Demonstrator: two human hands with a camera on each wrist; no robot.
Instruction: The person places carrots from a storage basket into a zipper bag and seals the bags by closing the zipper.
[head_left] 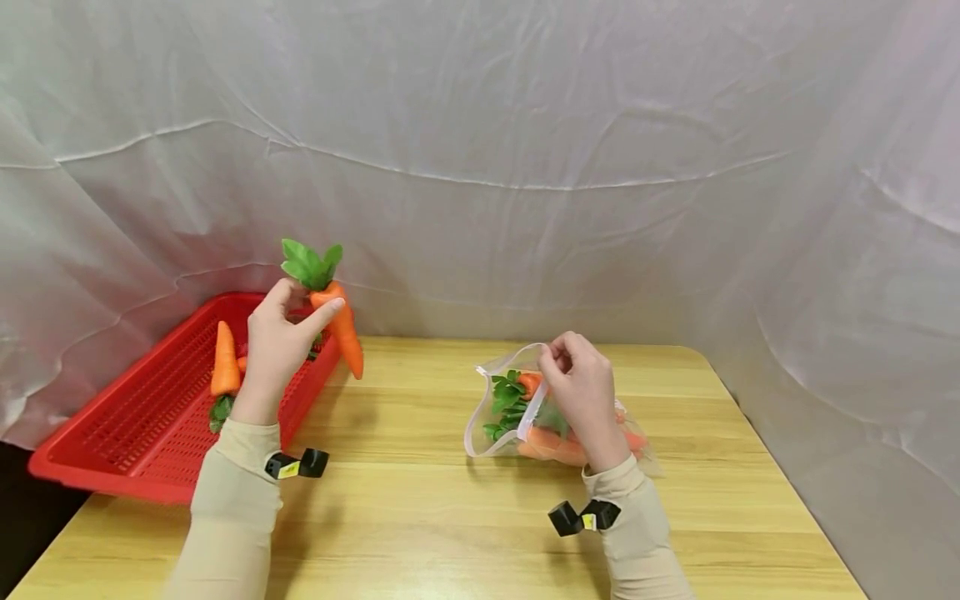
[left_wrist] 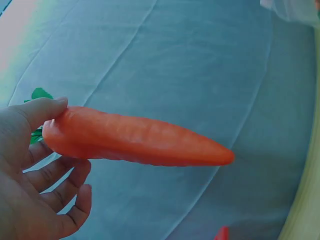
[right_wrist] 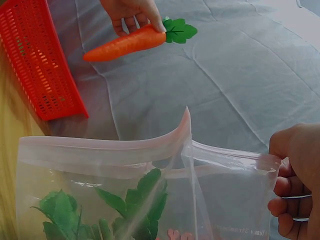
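Red basket (head_left: 112, 433) on wooden table (head_left: 420, 517), carrot (head_left: 224, 360) inside; white cloth backdrop (head_left: 525, 125).

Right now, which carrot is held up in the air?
The carrot pinched by the left hand; another lies in the red basket, the rest inside the bag.

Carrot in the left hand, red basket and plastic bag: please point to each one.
carrot (head_left: 345, 327), head view, middle of the orange body.
red basket (head_left: 135, 417), head view, bare mesh floor.
plastic bag (right_wrist: 100, 152), right wrist view, pink zip rim.

One red basket (head_left: 150, 417), one clear zip bag (head_left: 501, 400), two hands; carrots in bag uncountable.
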